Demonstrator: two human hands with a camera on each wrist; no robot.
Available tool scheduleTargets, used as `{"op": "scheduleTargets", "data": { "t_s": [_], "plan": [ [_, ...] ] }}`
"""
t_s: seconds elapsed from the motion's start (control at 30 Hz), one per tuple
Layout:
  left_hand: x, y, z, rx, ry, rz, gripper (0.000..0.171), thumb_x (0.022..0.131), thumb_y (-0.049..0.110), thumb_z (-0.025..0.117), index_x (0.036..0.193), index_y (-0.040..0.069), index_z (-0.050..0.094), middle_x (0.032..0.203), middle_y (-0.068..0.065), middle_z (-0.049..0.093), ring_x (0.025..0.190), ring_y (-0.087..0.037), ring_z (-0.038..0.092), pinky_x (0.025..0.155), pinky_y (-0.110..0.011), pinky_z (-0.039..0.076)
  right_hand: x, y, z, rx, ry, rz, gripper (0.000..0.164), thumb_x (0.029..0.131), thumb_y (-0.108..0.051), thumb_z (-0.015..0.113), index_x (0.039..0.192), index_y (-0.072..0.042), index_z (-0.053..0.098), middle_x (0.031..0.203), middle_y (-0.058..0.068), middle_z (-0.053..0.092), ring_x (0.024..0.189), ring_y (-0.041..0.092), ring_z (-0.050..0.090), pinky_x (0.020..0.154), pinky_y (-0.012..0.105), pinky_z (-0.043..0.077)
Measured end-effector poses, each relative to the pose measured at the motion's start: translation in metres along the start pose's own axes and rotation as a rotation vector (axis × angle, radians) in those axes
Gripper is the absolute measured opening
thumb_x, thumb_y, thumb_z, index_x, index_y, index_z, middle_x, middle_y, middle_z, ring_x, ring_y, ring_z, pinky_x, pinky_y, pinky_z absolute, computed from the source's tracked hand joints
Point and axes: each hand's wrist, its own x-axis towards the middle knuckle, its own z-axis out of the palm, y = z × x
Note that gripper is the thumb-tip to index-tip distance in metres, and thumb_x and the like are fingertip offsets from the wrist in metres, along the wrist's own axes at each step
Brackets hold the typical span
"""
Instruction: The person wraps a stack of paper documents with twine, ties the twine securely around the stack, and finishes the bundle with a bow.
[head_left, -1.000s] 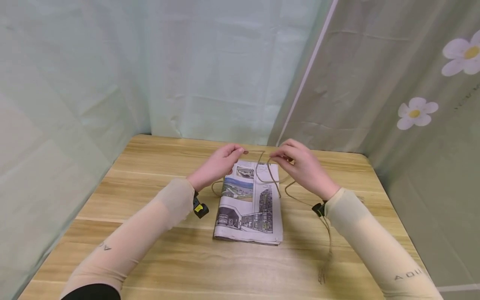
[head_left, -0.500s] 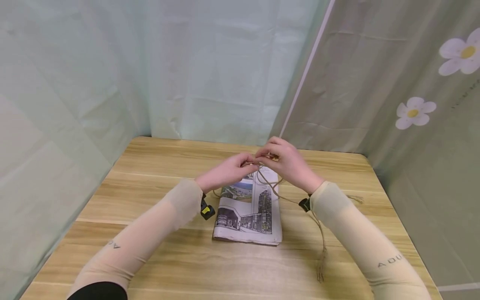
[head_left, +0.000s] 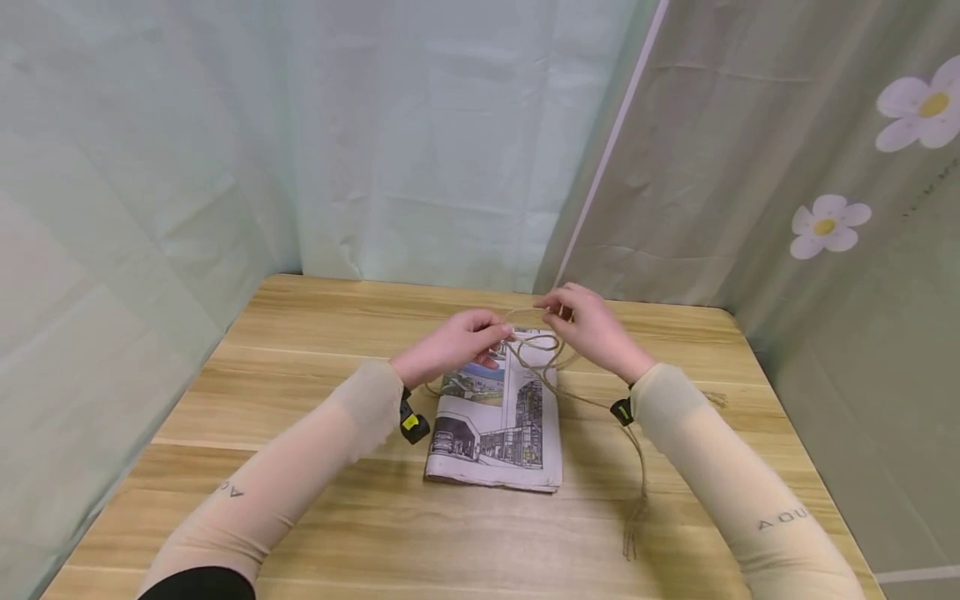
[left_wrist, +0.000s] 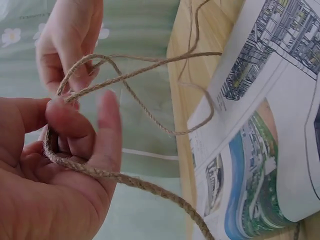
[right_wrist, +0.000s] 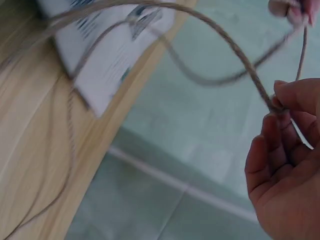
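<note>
A folded newspaper lies on the wooden table, its printed side up. Over its far end, my left hand pinches a brown jute twine between thumb and forefinger; one strand crosses the palm in the left wrist view. My right hand, just to the right, grips the same twine with thumb and fingertips. Loose loops of it hang between the two hands above the paper. A strand runs rightward from the newspaper, passing beneath the right wrist to a frayed end on the table.
The wooden table ends close behind the hands at its far edge. Another frayed twine end lies to the right of the right wrist. Pale curtains stand behind the table and at both sides.
My hands came together over the newspaper's far end, then parted slightly, the right one moving right. The twine now forms small crossed loops between them.
</note>
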Motion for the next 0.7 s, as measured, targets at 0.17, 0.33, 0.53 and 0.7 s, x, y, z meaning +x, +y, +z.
{"op": "scheduleTargets", "data": {
  "t_s": [0.17,0.33,0.53,0.7],
  "plan": [
    [0.0,-0.005,-0.004,-0.005,-0.003,-0.022,0.025,0.107,0.029,0.057,0.108,0.006,0.066,0.091,-0.013,0.058,0.096,-0.032,0.066,0.09,-0.041,0.058,-0.012,0.02,-0.013,-0.046,0.014,0.125,0.017,0.099,-0.011,0.067,0.113,-0.006,0.073,0.098,0.006,0.066,0.084,0.024,0.055,0.072,0.039,0.046],
    [0.0,-0.006,-0.006,0.007,-0.006,-0.031,0.028,0.107,0.031,0.057,0.111,0.005,0.067,0.094,-0.009,0.061,0.089,-0.024,0.062,0.095,-0.046,0.056,-0.021,0.038,-0.022,-0.066,0.028,0.222,0.018,0.101,-0.014,0.065,0.115,-0.006,0.072,0.104,0.009,0.065,0.089,0.027,0.056,0.076,0.044,0.048],
    [-0.001,-0.007,-0.005,0.006,-0.016,-0.039,0.029,0.107,0.031,0.056,0.104,0.003,0.065,0.098,-0.01,0.063,0.092,-0.026,0.062,0.088,-0.037,0.058,-0.023,0.054,-0.023,-0.106,0.048,0.277,0.02,0.102,-0.017,0.062,0.112,-0.003,0.072,0.105,0.012,0.063,0.092,0.03,0.058,0.079,0.047,0.05],
    [-0.003,-0.009,-0.004,0.001,-0.023,-0.03,0.03,0.108,0.031,0.056,0.096,0.003,0.06,0.101,-0.009,0.064,0.095,-0.029,0.061,0.085,-0.036,0.059,-0.018,0.049,-0.033,-0.102,0.2,0.306,0.029,0.104,-0.027,0.061,0.108,-0.001,0.072,0.098,0.013,0.061,0.087,0.028,0.054,0.074,0.042,0.045]
  ]
}}
